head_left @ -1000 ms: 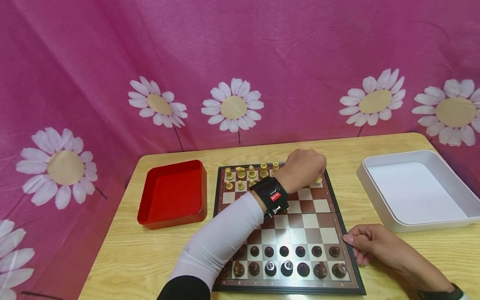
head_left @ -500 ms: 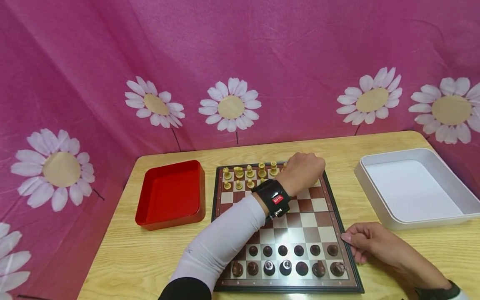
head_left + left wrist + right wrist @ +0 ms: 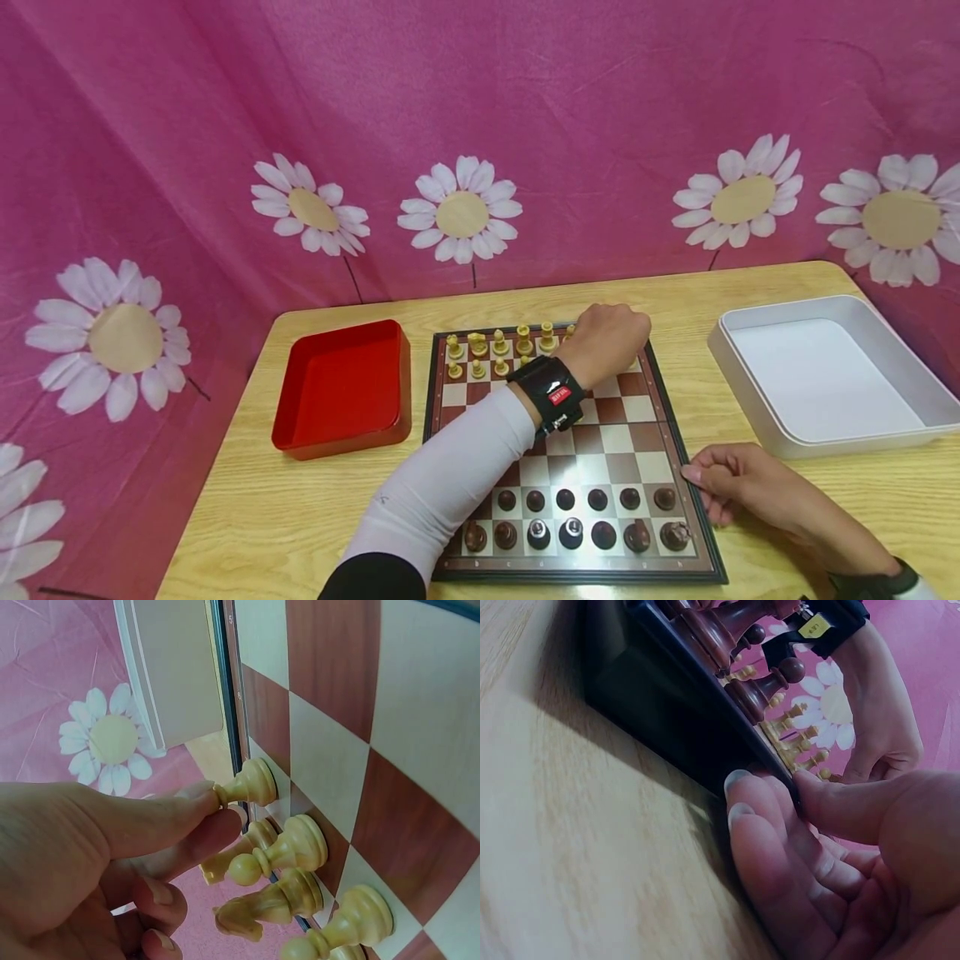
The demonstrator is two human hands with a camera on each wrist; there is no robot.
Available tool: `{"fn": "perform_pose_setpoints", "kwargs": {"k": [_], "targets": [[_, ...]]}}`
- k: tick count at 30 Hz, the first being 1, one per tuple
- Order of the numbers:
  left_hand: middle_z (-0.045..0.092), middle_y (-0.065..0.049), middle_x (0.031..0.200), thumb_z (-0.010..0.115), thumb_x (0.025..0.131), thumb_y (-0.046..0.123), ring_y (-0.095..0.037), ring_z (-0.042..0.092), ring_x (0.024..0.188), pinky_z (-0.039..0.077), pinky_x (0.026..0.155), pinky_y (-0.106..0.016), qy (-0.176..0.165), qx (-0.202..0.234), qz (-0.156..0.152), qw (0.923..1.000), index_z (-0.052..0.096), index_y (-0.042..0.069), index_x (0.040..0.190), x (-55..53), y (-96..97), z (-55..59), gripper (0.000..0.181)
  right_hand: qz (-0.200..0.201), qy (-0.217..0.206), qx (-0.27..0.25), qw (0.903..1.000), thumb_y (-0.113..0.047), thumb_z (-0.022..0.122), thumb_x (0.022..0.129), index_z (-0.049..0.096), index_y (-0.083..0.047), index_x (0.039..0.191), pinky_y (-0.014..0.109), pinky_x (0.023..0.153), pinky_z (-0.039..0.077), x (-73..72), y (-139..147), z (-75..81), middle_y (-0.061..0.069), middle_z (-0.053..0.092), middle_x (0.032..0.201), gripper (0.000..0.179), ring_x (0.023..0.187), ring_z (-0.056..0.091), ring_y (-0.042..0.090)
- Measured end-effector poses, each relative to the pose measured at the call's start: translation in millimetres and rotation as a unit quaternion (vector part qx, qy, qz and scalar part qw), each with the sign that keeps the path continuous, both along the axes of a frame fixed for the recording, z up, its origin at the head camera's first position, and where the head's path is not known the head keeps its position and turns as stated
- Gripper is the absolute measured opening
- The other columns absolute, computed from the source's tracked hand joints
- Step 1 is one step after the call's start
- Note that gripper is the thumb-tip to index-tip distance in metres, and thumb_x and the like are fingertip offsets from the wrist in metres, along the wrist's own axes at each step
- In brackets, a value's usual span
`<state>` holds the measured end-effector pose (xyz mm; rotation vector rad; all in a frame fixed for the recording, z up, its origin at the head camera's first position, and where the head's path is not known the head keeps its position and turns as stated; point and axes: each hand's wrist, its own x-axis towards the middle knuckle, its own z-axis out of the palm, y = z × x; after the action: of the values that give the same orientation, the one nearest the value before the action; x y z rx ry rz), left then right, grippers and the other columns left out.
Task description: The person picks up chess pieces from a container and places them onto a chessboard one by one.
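Observation:
A magnetic-looking chessboard (image 3: 617, 442) lies on the table, pale pieces along its far side and dark ones along its near side. My left hand (image 3: 611, 337) reaches across to the far right corner. In the left wrist view, its thumb and index finger pinch the head of a pale pawn (image 3: 255, 784), whose base stands on a corner-side square. Beside it are another pale pawn (image 3: 292, 847) and a pale knight (image 3: 270, 904). My right hand (image 3: 750, 483) grips the board's right edge, thumb on the rim and fingers against the side, as the right wrist view shows.
A red tray (image 3: 401, 392) stands left of the board, and a white tray (image 3: 757, 408) stands to the right. Dark pawns (image 3: 597, 500) line the near side. Behind the wooden table (image 3: 315, 517) hangs a pink flowered cloth (image 3: 585, 125).
The left hand has shifted only slightly at the far corner, and more of the pale back row shows beside it. The right hand keeps its place on the board's edge.

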<state>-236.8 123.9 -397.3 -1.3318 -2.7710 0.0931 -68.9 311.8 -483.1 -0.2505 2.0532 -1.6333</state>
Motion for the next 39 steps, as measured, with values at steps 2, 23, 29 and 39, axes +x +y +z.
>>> {"fn": "perform_pose_setpoints", "kwargs": {"k": [2,23,29,39], "targets": [[0.046,0.01,0.063,0.051,0.09,0.005,-0.004,0.043,0.058,0.04,0.046,-0.023,0.0,0.001,-0.001,1.0,0.052,0.022,0.063,-0.1,0.4,0.2,0.032,0.0,0.001,0.001,1.0,-0.016,0.051,0.099,0.056,0.008,0.095,0.038,0.052,0.054,-0.2,0.2,0.2,0.011,0.061,0.069,0.025,0.059,0.062,0.02],[0.051,0.011,0.066,0.048,0.092,0.005,-0.002,0.044,0.06,0.041,0.046,-0.021,0.006,-0.024,0.002,0.9997,0.056,0.023,0.069,4.5,4.4,1.3,0.03,0.003,-0.013,-0.014,0.9998,-0.016,0.05,0.099,0.055,0.01,0.096,0.036,0.053,0.054,0.3,1.4,0.7,0.008,0.061,0.069,0.026,0.059,0.061,0.018],[0.046,0.01,0.064,0.048,0.092,0.005,-0.004,0.041,0.059,0.04,0.046,-0.021,-0.001,-0.019,0.001,0.9998,0.054,0.023,0.067,4.6,3.6,1.0,0.031,0.001,-0.007,-0.01,0.9999,-0.015,0.051,0.099,0.055,0.01,0.096,0.037,0.052,0.054,0.4,2.2,0.3,0.01,0.061,0.069,0.026,0.059,0.061,0.019],[0.041,0.008,0.062,0.049,0.091,0.004,-0.005,0.039,0.058,0.039,0.047,-0.022,-0.022,-0.01,-0.001,0.9997,0.052,0.022,0.065,4.6,3.3,1.5,0.032,0.0,-0.01,-0.005,0.9999,-0.016,0.05,0.099,0.055,0.01,0.096,0.037,0.053,0.054,1.7,2.9,1.0,0.01,0.061,0.07,0.026,0.059,0.062,0.02]]}}
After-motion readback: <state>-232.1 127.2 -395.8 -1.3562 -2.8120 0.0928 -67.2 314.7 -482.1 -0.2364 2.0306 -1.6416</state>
